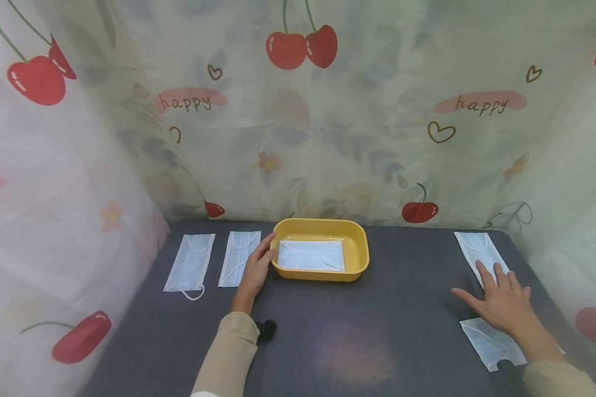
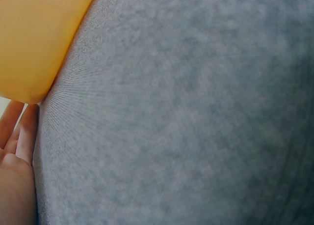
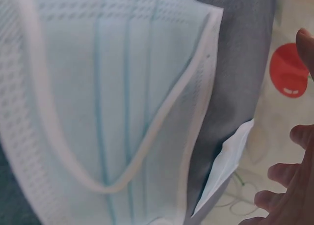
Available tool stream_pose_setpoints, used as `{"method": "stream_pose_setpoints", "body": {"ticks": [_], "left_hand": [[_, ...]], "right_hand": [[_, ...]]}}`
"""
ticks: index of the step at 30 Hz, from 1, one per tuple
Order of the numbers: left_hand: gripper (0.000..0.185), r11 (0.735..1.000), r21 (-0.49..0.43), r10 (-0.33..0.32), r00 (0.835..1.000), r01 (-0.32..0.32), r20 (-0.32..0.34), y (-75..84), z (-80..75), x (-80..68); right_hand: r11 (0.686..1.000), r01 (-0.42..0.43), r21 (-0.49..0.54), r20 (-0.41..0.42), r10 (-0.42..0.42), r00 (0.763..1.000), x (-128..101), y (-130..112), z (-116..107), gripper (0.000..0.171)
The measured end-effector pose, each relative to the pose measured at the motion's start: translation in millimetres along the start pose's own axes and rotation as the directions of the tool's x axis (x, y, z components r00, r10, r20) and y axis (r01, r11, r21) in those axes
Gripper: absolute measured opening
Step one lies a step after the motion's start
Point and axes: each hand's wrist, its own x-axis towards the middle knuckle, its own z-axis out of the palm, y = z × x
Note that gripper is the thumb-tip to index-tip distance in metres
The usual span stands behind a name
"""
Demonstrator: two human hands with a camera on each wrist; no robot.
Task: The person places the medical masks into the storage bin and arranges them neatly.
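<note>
1. Left hand (image 1: 255,270) sits flat on the dark grey felt tabletop (image 1: 377,331), fingers straight and close together, tips touching the left wall of the yellow oval plastic tray (image 1: 357,259). Holds nothing.
2. Right hand (image 1: 501,300) is spread wide, palm down, fingertips on the near end of the far-right pale blue pleated paper face mask (image 1: 477,248); a second, near-right mask (image 1: 487,342) lies partly under the wrist.
3. One folded mask in the tray (image 1: 310,255), lying flat, ear loops on top.
4. Two more left-side masks (image 1: 191,262) lie side by side just left of the left hand, inner one touching it.
5. Handling, my read: masks v. light, soft, floppy, lying dead flat, so hard to get under. Felt prob. grips them a bit.
6. Best hold, I'd say: pinch a short edge or corner, or hook an ear loop; wrist view shows the white elastic ear loop (image 3: 147,131) lying loose on the pleats.
7. Tray looks stiff, light, smooth; likely slides if nudged.
</note>
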Motion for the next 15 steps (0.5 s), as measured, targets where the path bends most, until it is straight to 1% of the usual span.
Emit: {"method": "stream_pose_setpoints", "body": {"ticks": [7, 11, 15], "left_hand": [[0.045, 1.000, -0.006, -0.012, 1.000, 0.012, 0.023, 2.2, -1.3, -0.9], [0.046, 1.000, -0.012, -0.014, 1.000, 0.014, 0.028, 2.7, -1.7, -1.7], [0.045, 1.000, -0.006, -0.015, 1.000, 0.015, 0.017, 2.1, -0.8, -1.0]], "right_hand": [[1.000, -0.023, -0.005, -0.041, 0.022, 0.999, -10.6, 15.2, 5.1, 0.099], [0.999, -0.037, -0.004, -0.027, 0.037, 0.999, -15.1, 24.6, 8.1, 0.101], [0.999, -0.036, -0.013, -0.021, 0.036, 0.999, -17.7, 33.9, 11.3, 0.103]]}}
